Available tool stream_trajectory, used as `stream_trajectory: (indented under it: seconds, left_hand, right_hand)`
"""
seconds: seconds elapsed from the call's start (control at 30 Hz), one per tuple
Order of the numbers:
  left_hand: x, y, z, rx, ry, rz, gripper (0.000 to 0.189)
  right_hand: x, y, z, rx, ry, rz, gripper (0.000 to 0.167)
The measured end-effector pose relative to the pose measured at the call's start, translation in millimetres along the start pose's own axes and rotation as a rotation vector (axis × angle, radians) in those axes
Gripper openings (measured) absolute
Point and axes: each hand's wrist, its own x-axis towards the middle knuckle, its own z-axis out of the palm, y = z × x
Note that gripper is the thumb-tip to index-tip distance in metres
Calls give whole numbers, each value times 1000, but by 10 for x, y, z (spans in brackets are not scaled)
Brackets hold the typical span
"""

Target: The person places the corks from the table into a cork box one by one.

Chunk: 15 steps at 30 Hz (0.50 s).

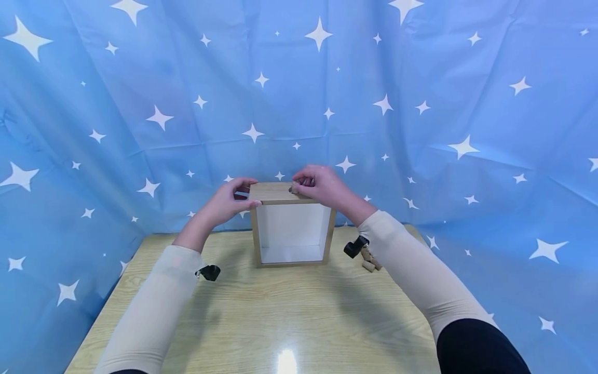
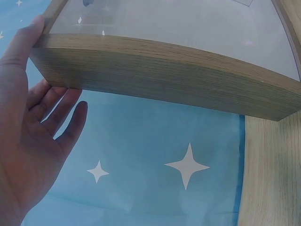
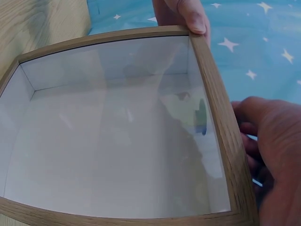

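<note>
The wooden box [image 1: 275,194] stands upright toward the far side of the bench [image 1: 261,306], near the starry curtain [image 1: 224,62]. The fingers of my left hand [image 1: 222,205] grip its top corner, thumb on the front edge, the others reaching round behind, with one finger apart from the wood. Over the top face, the fingers of my right hand [image 1: 326,185] are curled, seemingly pinching a small brown piece [image 1: 295,187], mostly hidden. Beside my right forearm lie similar cork-like pieces [image 1: 368,266].

I judge the box stiff and fairly light, but top-heavy under a push, so a corner hold steadies it well. The clear front [image 3: 94,141] looks slick and perhaps breakable; the wooden rim is the better grip. The little piece should be light and need only fingertips.
</note>
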Motion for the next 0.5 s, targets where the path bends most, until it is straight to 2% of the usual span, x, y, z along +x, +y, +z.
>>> stream_trajectory:
  seconds: [0.27,0.5]
  left_hand:
    - [-6,19,10,-5,-6,-14,75]
    - [-13,23,6,-8,6,-6,73]
  right_hand:
    - [-27,62,-4,35,16,-12,24]
    - [-192,71,-120,86,74,-6,16]
